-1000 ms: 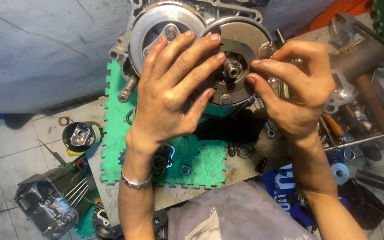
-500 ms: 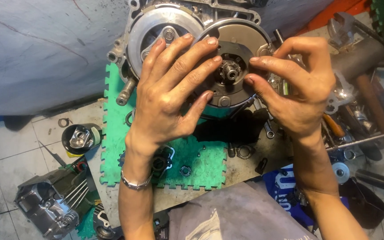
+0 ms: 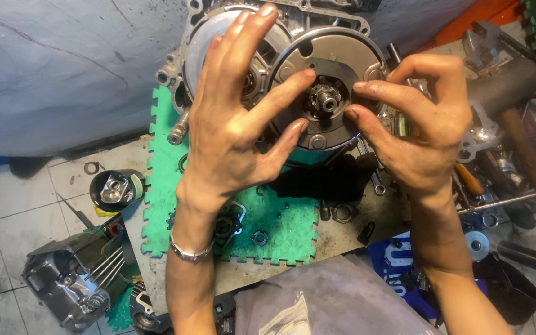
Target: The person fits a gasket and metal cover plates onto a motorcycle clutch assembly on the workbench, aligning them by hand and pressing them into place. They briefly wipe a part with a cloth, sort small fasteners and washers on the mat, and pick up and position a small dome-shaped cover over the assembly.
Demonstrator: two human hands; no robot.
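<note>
A grey metal engine case [image 3: 180, 69] stands on a green foam mat [image 3: 280, 229]. A round clutch plate [image 3: 337, 57] with a splined hub [image 3: 324, 99] at its middle sits on the case's right side. My left hand [image 3: 231, 124] is spread over the case's left round cover, two fingertips pressing the plate's left face. My right hand [image 3: 420, 130] pinches the plate's right side, index finger and thumb close to the hub. A silver bracelet [image 3: 190, 251] circles my left wrist.
Loose nuts [image 3: 260, 237] and washers lie on the mat below the hands. A finned engine cylinder [image 3: 72, 279] and a small round metal part [image 3: 114, 189] sit on the tiled floor at left. Wrenches, tubes and tools [image 3: 516, 142] crowd the right. Grey cloth [image 3: 342, 298] lies near me.
My left hand's fingers have spread and lifted, leaving only two fingertips on the plate. My right fingers have drawn back a little from the hub, which now shows more.
</note>
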